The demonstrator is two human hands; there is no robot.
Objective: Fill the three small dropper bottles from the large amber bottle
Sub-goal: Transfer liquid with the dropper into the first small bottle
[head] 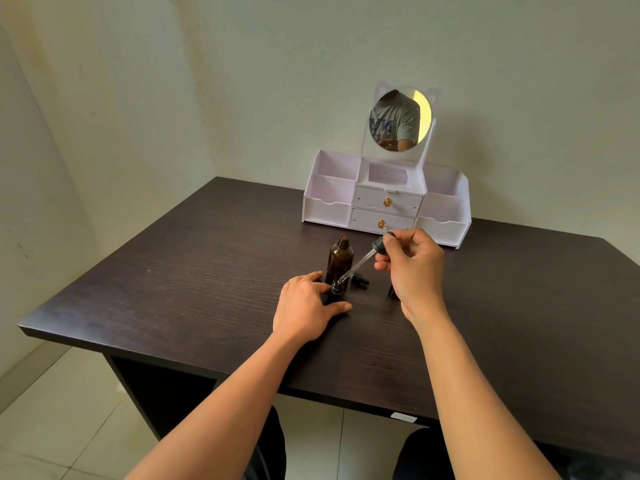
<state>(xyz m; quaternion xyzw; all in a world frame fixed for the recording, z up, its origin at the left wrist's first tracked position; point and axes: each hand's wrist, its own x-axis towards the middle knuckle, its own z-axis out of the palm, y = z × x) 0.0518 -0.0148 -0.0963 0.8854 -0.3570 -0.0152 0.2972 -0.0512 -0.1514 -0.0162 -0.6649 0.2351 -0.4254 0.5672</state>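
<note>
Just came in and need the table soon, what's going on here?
A person is filling small bottles. The left hand holds a small dropper bottle on the dark table, and the right hand pinches a dropper whose glass tip is at that bottle's mouth. The large amber bottle stands uncapped just behind.

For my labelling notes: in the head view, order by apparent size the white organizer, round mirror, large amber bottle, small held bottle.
1. white organizer
2. round mirror
3. large amber bottle
4. small bottle, partly hidden by the left hand
</note>
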